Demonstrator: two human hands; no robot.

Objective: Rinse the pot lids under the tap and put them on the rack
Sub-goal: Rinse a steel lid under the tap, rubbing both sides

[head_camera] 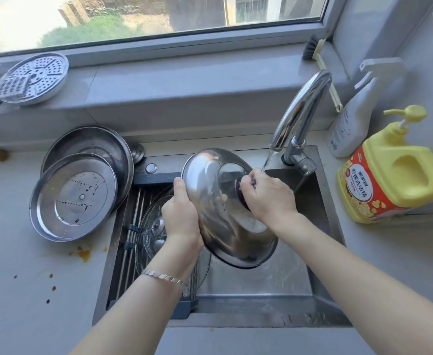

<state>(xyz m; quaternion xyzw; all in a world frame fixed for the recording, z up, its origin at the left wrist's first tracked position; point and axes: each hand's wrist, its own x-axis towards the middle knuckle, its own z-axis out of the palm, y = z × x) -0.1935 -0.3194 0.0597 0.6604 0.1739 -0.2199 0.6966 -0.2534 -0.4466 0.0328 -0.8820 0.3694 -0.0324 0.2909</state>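
I hold a large domed steel pot lid [218,226] tilted over the sink [300,290]. My left hand [181,213] grips its left rim. My right hand [268,194] is closed around the dark knob on top. The chrome tap [300,108] runs, and its stream lands on my right hand's fingers. A glass lid [154,231] lies on the roll-up rack [131,226] over the sink's left part, partly hidden behind my left arm. Two steel lids [74,196] lie upside down, stacked on the counter to the left.
A yellow pump bottle of dish soap [392,175] and a white spray bottle [353,119] stand right of the sink. A perforated steamer plate [34,78] and a dish brush [315,55] rest on the window sill. Orange spills [83,253] mark the left counter.
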